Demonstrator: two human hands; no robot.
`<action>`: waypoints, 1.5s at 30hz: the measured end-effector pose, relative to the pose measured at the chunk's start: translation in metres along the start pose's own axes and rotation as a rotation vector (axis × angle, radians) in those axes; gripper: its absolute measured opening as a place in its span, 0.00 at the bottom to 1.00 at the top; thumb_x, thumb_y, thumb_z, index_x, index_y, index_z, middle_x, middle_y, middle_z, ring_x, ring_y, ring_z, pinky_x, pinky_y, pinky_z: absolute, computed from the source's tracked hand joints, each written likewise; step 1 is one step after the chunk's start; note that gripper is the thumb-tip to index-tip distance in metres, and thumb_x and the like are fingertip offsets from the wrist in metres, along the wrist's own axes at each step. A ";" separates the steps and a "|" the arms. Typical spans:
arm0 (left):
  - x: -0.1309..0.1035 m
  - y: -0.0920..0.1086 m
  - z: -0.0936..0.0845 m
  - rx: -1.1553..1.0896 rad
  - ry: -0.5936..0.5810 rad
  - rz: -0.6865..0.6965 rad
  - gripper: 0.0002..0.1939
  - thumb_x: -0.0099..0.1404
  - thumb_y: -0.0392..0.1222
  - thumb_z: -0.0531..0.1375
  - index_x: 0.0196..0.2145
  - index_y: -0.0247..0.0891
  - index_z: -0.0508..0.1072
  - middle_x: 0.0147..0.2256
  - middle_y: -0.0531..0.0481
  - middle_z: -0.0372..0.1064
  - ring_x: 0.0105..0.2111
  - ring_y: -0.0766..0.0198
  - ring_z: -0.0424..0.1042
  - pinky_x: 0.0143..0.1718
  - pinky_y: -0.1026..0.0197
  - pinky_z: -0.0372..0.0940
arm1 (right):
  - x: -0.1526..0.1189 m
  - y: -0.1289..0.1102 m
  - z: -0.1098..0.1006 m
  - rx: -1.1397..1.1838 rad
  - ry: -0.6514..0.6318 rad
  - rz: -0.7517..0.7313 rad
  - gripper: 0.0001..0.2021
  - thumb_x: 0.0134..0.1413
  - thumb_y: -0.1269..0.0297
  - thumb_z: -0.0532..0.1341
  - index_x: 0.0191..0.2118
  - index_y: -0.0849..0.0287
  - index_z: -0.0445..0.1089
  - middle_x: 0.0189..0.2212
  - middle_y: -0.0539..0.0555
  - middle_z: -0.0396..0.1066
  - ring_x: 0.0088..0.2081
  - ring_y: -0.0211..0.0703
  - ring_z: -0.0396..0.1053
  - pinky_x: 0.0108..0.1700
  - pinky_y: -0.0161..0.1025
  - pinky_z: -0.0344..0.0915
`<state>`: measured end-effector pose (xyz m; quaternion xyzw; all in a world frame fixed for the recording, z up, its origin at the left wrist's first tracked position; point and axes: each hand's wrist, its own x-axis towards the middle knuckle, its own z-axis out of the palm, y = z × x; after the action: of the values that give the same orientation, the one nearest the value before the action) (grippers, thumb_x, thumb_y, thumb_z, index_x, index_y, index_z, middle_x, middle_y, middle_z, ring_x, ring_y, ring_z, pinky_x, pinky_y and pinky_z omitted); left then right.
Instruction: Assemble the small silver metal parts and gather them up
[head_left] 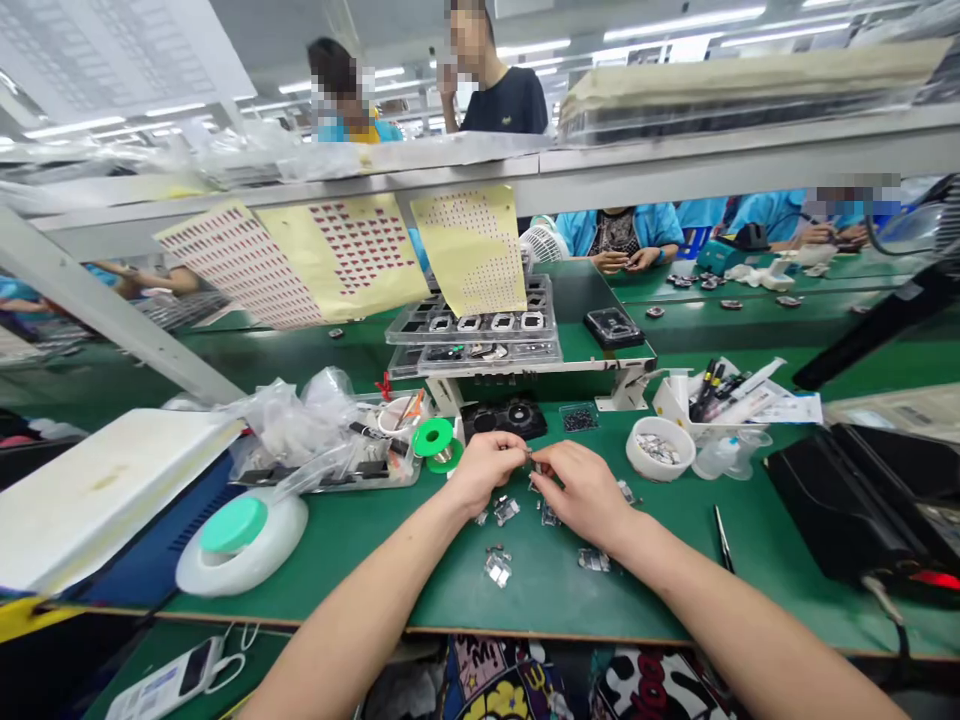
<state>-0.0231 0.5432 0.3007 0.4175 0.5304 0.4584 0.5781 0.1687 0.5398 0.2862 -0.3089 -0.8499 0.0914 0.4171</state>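
Note:
My left hand and my right hand meet above the middle of the green bench, fingertips pinched close together. Between them is a small metallic part, too small to name and mostly covered by the fingers. Below the hands lie several similar small silvery pieces: one cluster beside the left wrist, another partly under the right hand. Nearer the front edge are a shiny piece and a further flat one by the right forearm.
A green solder spool, a white bowl of small parts and tweezers surround the work spot. A white bottle with a green cap stands left; a black device sits right. Stacked plastic trays rise behind. Co-workers sit across.

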 end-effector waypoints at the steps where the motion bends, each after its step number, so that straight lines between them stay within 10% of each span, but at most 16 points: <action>1: 0.000 0.000 0.000 0.007 0.005 0.004 0.11 0.47 0.39 0.68 0.30 0.33 0.79 0.20 0.58 0.59 0.18 0.76 0.48 0.21 0.66 0.39 | 0.000 0.000 0.000 -0.003 0.000 -0.008 0.09 0.66 0.73 0.65 0.48 0.55 0.73 0.39 0.56 0.78 0.41 0.52 0.77 0.44 0.48 0.74; 38: -0.006 0.000 -0.002 0.342 0.066 0.285 0.05 0.52 0.38 0.65 0.28 0.36 0.80 0.25 0.54 0.66 0.27 0.69 0.61 0.29 0.66 0.54 | 0.006 0.000 -0.007 0.034 -0.051 0.158 0.10 0.57 0.74 0.73 0.41 0.58 0.74 0.30 0.48 0.75 0.33 0.42 0.73 0.39 0.37 0.64; 45: -0.002 -0.001 -0.002 0.000 -0.017 0.001 0.08 0.48 0.38 0.67 0.28 0.34 0.78 0.21 0.56 0.59 0.19 0.76 0.47 0.21 0.65 0.38 | 0.006 -0.001 -0.008 0.027 -0.064 0.156 0.09 0.58 0.72 0.73 0.41 0.59 0.74 0.30 0.49 0.75 0.32 0.41 0.73 0.38 0.38 0.65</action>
<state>-0.0251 0.5413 0.2994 0.4217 0.5253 0.4550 0.5825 0.1718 0.5415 0.2955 -0.3655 -0.8347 0.1449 0.3856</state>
